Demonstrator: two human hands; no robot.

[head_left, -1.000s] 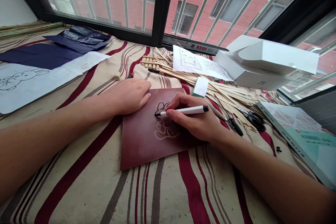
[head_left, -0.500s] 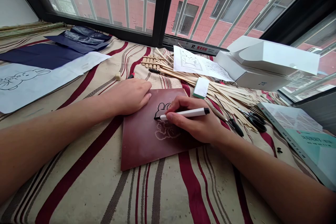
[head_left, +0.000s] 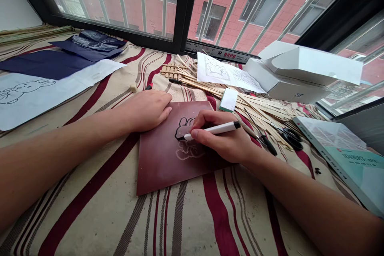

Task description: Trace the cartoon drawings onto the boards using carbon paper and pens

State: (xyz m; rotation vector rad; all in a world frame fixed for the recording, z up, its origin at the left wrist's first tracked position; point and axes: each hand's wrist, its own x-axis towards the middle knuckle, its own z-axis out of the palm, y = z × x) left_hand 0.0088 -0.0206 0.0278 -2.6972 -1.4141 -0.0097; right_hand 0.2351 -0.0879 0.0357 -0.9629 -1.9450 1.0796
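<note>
A reddish-brown board (head_left: 159, 168) lies on the striped cloth. It bears a pale outline of a rabbit-like figure (head_left: 189, 152), whose ears and part of the head are traced in black. My right hand (head_left: 228, 136) is closed round a white marker (head_left: 220, 128) with a black end; its black tip touches the drawing at the left side of the head. My left hand (head_left: 150, 110) rests flat over the board's upper left corner, fingers stretched out and holding nothing. Part of the drawing is hidden behind my right hand.
Bamboo strips (head_left: 258, 110), a green-and-white eraser (head_left: 228, 100), scissors (head_left: 291, 138) and a drawn sheet (head_left: 225, 72) lie beyond the board. A white box (head_left: 300, 80) and a book (head_left: 345, 160) are on the right. Dark blue sheets (head_left: 39, 62) and a rabbit drawing (head_left: 60, 98) lie left.
The marker tip has moved slightly down along the head's left side, and the black line there is a little longer. My left hand stays in place on the board.
</note>
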